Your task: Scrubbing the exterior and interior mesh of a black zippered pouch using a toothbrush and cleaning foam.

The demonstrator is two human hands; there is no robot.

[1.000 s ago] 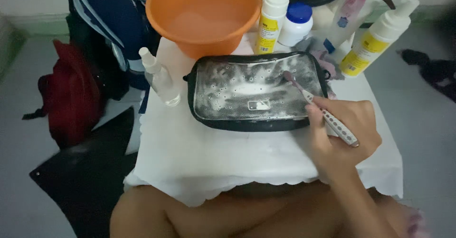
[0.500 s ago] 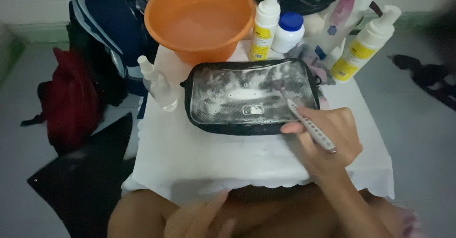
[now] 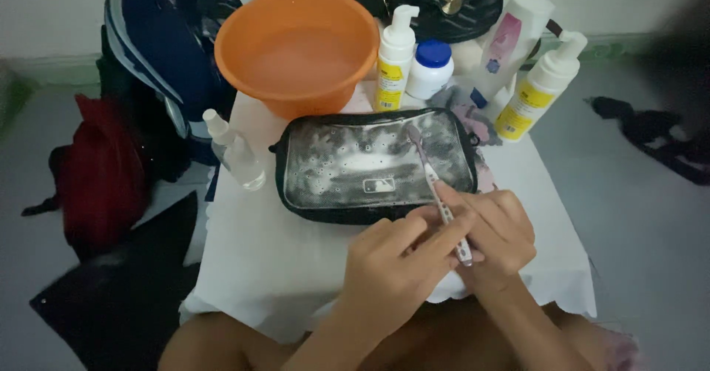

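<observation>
Head view: both hands meet at the desk's near edge. Right hand has its grip clenched on a toothbrush, bristles resting on the foamy black pouch. Left hand touches the brush handle with its fingers curled around it. Behind the pouch stand an orange basin, pump bottles and a small spray bottle.

Both hands, left and right, bare; forearms unsleeved; knees uncovered.
</observation>
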